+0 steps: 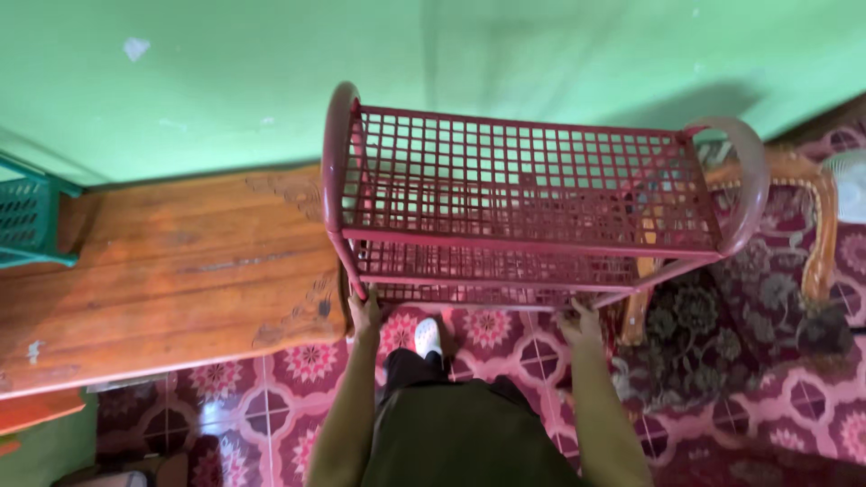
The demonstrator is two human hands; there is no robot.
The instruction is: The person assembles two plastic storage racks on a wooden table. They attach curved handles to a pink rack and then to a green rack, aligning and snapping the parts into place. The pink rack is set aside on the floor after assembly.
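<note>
A dark red plastic rack (532, 180) with grid shelves and rounded end loops stands in front of me against a green wall. Three tiers show, stacked one under another. My left hand (363, 313) grips the lower front rail at the rack's left corner post. My right hand (578, 320) holds the same lower rail further right. Both arms wear olive sleeves, and my foot in a white shoe (428, 338) shows below the rack.
A carved wooden table (162, 271) stands to the left, touching the rack's left side. A green plastic crate (27, 221) sits at the far left. A wooden armchair (803, 225) with dark floral cushion is at the right. The floor has pink patterned tiles (776, 406).
</note>
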